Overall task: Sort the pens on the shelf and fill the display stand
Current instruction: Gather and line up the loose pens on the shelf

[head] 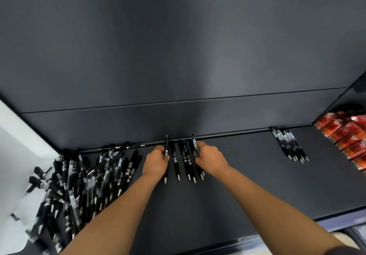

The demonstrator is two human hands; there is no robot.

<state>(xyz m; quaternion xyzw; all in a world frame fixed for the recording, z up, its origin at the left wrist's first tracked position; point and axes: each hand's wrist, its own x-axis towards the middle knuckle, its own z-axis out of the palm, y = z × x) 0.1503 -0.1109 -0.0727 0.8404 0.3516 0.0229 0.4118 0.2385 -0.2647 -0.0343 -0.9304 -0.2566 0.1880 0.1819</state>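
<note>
Forearms reach across the dark shelf. The left hand pinches the left end pen and the right hand grips the right end pen of a short row of pens by the back edge. A loose pen heap lies far left, a sorted bunch far right.

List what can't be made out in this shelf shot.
Head view, pen pile: labels blurred and too small to read.
Head view, middle pens: outer barrels covered by the left hand and right hand.
Head view, red packets: cut off by the right edge, print unreadable.
Display stand: outside the frame.
</note>
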